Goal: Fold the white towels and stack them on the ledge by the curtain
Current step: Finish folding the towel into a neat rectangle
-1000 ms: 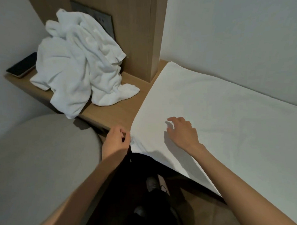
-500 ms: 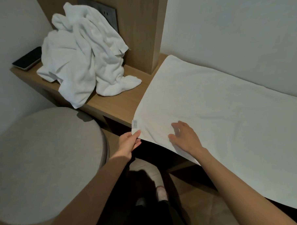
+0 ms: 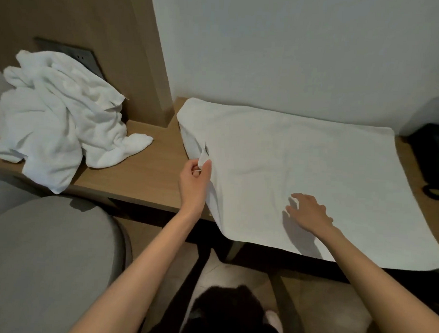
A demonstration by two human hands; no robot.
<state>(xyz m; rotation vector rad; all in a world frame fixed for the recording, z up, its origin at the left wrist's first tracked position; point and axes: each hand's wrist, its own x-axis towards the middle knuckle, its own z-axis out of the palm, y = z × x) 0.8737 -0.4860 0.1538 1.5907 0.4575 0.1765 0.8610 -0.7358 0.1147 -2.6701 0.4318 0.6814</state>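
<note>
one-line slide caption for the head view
Left hand pinches a corner of the spread white towel while right hand rests on it

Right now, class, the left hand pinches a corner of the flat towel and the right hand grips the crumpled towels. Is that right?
No. The head view shows the right hand open over the flat towel, well away from the crumpled towels. The left hand does pinch the flat towel's corner.

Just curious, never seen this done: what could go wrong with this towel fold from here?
The left hand pinches only a corner of the spread towel, so it might slip free mid-fold. The towel's front edge overhangs the ledge; it may slide off unless the right hand pins it.
</note>
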